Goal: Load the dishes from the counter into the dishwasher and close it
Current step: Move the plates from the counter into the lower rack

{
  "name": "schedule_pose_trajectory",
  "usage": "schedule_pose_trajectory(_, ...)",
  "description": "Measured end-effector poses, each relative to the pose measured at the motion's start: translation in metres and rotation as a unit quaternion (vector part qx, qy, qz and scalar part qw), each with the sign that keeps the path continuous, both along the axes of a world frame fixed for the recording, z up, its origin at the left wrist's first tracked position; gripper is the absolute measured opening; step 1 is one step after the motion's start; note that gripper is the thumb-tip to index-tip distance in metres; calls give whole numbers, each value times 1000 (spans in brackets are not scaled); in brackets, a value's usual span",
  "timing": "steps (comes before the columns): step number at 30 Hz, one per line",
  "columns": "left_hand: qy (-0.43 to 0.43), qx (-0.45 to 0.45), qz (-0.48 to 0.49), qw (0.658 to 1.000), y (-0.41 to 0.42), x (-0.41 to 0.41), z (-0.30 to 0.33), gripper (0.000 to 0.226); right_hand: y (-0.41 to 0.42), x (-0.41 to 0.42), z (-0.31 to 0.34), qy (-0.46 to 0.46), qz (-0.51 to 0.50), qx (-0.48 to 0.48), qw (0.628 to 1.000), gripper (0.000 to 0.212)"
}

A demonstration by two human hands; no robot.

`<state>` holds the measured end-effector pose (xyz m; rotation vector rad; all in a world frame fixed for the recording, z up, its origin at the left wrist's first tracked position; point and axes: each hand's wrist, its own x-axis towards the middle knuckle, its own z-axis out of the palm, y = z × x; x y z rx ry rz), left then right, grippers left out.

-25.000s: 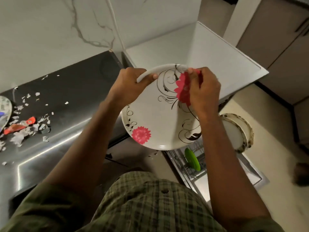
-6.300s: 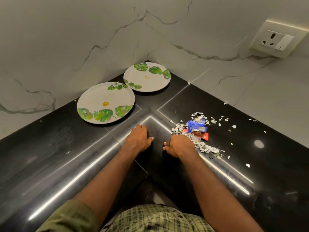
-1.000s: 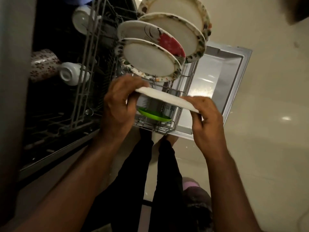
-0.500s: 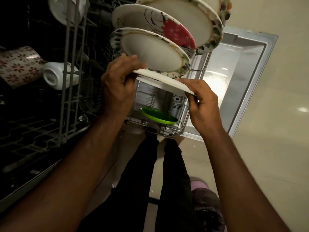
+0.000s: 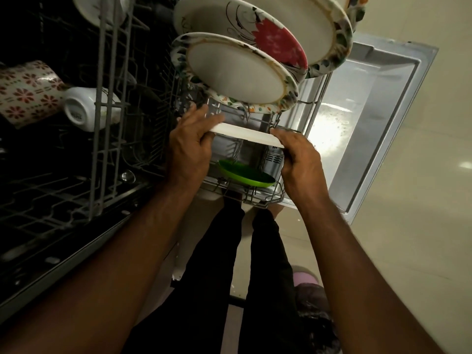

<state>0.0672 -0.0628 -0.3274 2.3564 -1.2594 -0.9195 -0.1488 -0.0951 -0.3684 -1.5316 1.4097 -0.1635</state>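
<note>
L hand (image 5: pixel 190 149) & R hand (image 5: pixel 298 159) both grip white plate (image 5: pixel 246 135) edge-on over lower rack (image 5: pixel 260 198). Risk: rim knocks floral-rim plate (image 5: pixel 235 72) just above, or misses tines, tips.

White plate (image 5: pixel 246 135) seen edge-on, held upright over the lower rack (image 5: pixel 258 198), just in front of three racked plates: floral-rim plate (image 5: pixel 235 72), red-flower plate (image 5: pixel 255 34), larger floral-rim plate (image 5: pixel 319 29) (all tilted). Green plate (image 5: pixel 245 173) stands near the rack's front. Dishwasher door (image 5: pixel 370 118) open, lying flat.
</note>
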Motion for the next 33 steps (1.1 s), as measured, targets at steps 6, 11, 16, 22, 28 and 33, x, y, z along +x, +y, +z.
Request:
schedule_pose_trajectory(6,-36,14,-22,999,1,-7,2,66,0,-1,3,28,-28,2,999,54)
schedule_pose_trajectory(11,-36,32,-48,998,7,-10,8,78,1,-9,12,34,-35,-3,999,49)
schedule_pose_trajectory(16,-27,74,-70,994,10,-5,20,90,8,-12,30,42,-44,-23,998,48)
schedule_pose_trajectory(22,-2,101,-122,987,2,7,41,87,27,-18,59,48,-42,-17,998,50)
schedule_pose_trajectory(28,16,94,-142,985,15,0,79,77,46,-17,106,30,-39,0,999,49)
schedule_pose_trajectory(33,45,66,-133,988,55,-24,133,75,52,-9,161,-3,8,-8,1000,49)
